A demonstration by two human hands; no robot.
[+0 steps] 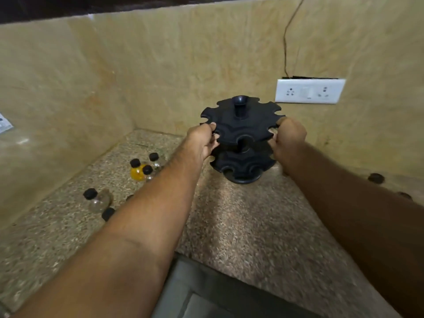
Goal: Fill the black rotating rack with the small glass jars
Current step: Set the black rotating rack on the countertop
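Note:
The black rotating rack (241, 127) stands on the granite counter near the back wall, two notched tiers on a round base, every visible notch empty. My left hand (203, 140) grips the left edge of its upper tier and my right hand (288, 138) grips the right edge. Left of the rack stand small glass jars with black caps: one holding yellow contents (137, 172), clear ones (156, 160) beside it, and another clear jar (98, 199) nearer the left wall. My left forearm hides part of a further black cap (107, 213).
The counter (241, 226) sits in a corner of beige tiled walls. A white socket plate (309, 91) with a dangling wire is on the back wall right of the rack. Two dark caps (376, 178) lie behind my right forearm. A steel sink edge (183, 292) lies at the bottom.

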